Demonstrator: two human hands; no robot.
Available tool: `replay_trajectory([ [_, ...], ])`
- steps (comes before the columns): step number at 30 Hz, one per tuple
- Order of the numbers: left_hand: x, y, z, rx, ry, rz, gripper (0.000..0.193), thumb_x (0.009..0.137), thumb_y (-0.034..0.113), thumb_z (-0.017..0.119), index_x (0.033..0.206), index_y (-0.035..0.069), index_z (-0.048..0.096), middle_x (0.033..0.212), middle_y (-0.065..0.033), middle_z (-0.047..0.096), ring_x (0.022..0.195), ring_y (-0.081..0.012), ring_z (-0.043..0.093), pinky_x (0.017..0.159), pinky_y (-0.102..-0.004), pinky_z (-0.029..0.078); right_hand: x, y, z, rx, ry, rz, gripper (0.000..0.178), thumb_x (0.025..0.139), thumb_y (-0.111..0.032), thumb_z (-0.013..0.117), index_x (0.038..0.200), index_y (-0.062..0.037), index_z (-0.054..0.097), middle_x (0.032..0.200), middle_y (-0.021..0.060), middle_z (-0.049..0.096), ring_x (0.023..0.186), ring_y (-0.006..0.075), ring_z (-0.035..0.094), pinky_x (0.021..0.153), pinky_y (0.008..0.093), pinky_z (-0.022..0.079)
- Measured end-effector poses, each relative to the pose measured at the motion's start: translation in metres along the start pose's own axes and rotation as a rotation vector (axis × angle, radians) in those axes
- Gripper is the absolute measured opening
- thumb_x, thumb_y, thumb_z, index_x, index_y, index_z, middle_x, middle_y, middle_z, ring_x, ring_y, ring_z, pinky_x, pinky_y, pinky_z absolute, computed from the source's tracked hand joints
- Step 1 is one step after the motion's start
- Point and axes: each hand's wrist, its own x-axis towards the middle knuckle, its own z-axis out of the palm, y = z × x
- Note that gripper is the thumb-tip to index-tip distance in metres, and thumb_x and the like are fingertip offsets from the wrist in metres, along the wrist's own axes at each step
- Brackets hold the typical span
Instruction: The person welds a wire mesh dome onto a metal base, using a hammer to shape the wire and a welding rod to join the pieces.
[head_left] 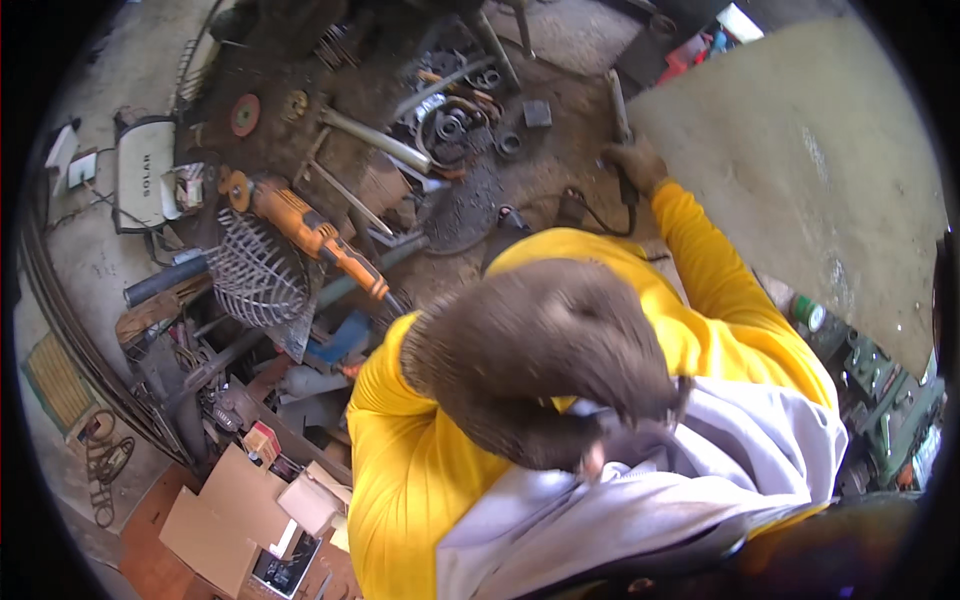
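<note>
My right hand (637, 165), brown-gloved, grips slim corded tool (616, 100), just left of pale sheet (770, 140). Cord (632, 222) loops low; could snag if I pull sharply. Tool's long axis runs away from me, far end leaning slightly left. My left hand (545, 350), gloved, curls close; cannot tell whether holding anything.

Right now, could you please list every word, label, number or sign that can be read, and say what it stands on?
White panel: one line of large dark capital letters, clear enough to read, but not copied here.
Green can: marks on its end too small to read.
Orange power tool: any markings too small to read.
</note>
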Motion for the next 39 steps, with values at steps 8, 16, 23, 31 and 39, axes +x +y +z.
replay_trajectory([
  [8, 0.021, 0.051, -0.031, 0.560, -0.328, 0.102, 0.016, 0.084, 0.012, 0.069, 0.089, -0.003, 0.067, 0.079, -0.0140, 0.070, 0.059, -0.0255, 0.068, 0.053, -0.0327, 0.054, 0.026, -0.022, -0.019, -0.172, -0.022, 0.144, 0.082, 0.069, -0.041, 0.071, 0.137, -0.0036, 0.046, 0.119, 0.0254, 0.063, 0.109, 0.0374, 0.063, 0.094, 0.0403, 0.047],
  [16, 0.013, 0.187, -0.267, 1.848, 0.441, -0.286, 0.027, 0.090, 0.023, 0.066, 0.107, 0.002, 0.069, 0.099, -0.0135, 0.071, 0.087, -0.0262, 0.070, 0.082, -0.0355, 0.055, 0.016, -0.025, -0.019, -0.050, 0.240, 0.154, 0.082, 0.070, -0.043, 0.074, 0.136, -0.0011, 0.048, 0.123, 0.0252, 0.062, 0.115, 0.0367, 0.060, 0.098, 0.0398, 0.045],
  [23, 0.110, 0.211, -0.448, 2.639, 0.016, -0.616, 0.027, 0.085, 0.026, 0.064, 0.107, 0.013, 0.074, 0.110, -0.0107, 0.071, 0.104, -0.0291, 0.067, 0.091, -0.0402, 0.051, 0.011, -0.033, -0.011, -0.068, 0.261, 0.185, 0.085, 0.071, -0.042, 0.077, 0.139, -0.0015, 0.045, 0.127, 0.0240, 0.061, 0.117, 0.0378, 0.059, 0.099, 0.0423, 0.045],
  [31, 0.128, 0.176, -0.544, 2.667, -0.553, -1.326, 0.027, 0.085, 0.024, 0.063, 0.107, 0.013, 0.074, 0.112, -0.0116, 0.070, 0.106, -0.0292, 0.066, 0.092, -0.0406, 0.051, -0.023, -0.071, -0.015, 0.054, 0.272, 0.132, 0.086, 0.068, -0.034, 0.080, 0.140, -0.0041, 0.044, 0.135, 0.0221, 0.055, 0.127, 0.0361, 0.051, 0.105, 0.0429, 0.040],
  [39, 0.126, 0.190, -0.521, 2.582, -0.598, -1.375, 0.031, 0.088, 0.027, 0.061, 0.111, 0.008, 0.072, 0.119, -0.0149, 0.067, 0.112, -0.0321, 0.064, 0.095, -0.0432, 0.051, -0.042, -0.012, 0.016, -0.140, 0.359, -0.030, 0.088, 0.071, -0.025, 0.077, 0.146, -0.0038, 0.036, 0.139, 0.0207, 0.052, 0.128, 0.0344, 0.051, 0.106, 0.0394, 0.040],
])
